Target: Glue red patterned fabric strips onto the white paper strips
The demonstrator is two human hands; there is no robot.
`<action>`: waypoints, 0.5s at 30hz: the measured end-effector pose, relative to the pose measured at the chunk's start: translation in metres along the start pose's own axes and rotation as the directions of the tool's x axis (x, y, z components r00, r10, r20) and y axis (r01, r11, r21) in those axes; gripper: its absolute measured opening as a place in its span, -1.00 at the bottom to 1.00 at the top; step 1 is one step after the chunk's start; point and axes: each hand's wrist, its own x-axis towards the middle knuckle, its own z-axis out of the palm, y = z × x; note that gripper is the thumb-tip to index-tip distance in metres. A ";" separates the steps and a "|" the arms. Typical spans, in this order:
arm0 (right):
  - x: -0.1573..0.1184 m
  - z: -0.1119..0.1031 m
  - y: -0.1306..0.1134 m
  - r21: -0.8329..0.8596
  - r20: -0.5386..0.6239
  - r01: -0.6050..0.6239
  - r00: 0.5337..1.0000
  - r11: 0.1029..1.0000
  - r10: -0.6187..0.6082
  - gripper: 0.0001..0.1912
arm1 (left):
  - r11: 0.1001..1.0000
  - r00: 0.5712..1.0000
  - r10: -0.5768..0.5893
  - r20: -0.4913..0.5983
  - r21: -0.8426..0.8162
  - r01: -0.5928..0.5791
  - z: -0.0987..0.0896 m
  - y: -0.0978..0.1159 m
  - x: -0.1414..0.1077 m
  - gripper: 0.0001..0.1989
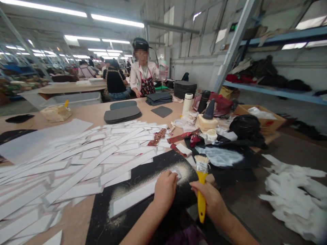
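Note:
In my right hand (213, 200) is a paintbrush (201, 180) with a yellow handle, its pale bristles pointing up and away from me. My left hand (165, 189) is closed at the far end of a white strip (135, 197), its fingertips partly hidden. That strip lies slantwise on a black sheet (102, 217) smeared with whitish residue around both strip ends. Many similar white strips (84, 160) are spread in overlapping rows to the left. Beyond the brush, a second black piece (245, 163) carries a wet-looking white smear.
A white bottle (187, 103), a dark cone on a cream tub (204, 122) and patterned red scraps (157, 136) lie ahead. Stacked dark panels (122, 115) are farther back. White scraps (293, 190) heap at right. A co-worker (143, 75) stands across the table.

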 end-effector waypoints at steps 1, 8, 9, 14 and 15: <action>0.001 0.002 0.002 -0.022 -0.001 0.018 1.000 1.000 -0.019 -0.76 | 0.998 1.000 0.006 0.014 0.066 -0.007 0.003 -0.001 0.006 -0.79; -0.003 0.016 0.007 0.002 0.028 0.016 0.999 1.000 -0.016 -0.74 | 0.943 0.991 0.005 0.133 0.329 -0.049 0.018 0.005 0.037 -0.80; -0.003 0.018 0.008 0.000 0.025 0.009 1.000 1.000 -0.009 -0.75 | 0.937 0.990 0.018 0.142 0.342 -0.066 0.020 0.007 0.038 -0.80; 0.005 0.025 0.018 -0.028 -0.008 -0.044 0.999 0.999 0.044 -0.77 | 0.937 0.992 0.045 0.119 0.340 -0.083 0.022 0.002 0.038 -0.79; 0.008 0.027 0.021 -0.020 -0.017 -0.061 0.998 0.998 0.061 -0.76 | 0.944 0.994 0.023 0.107 0.324 -0.057 0.022 -0.001 0.038 -0.79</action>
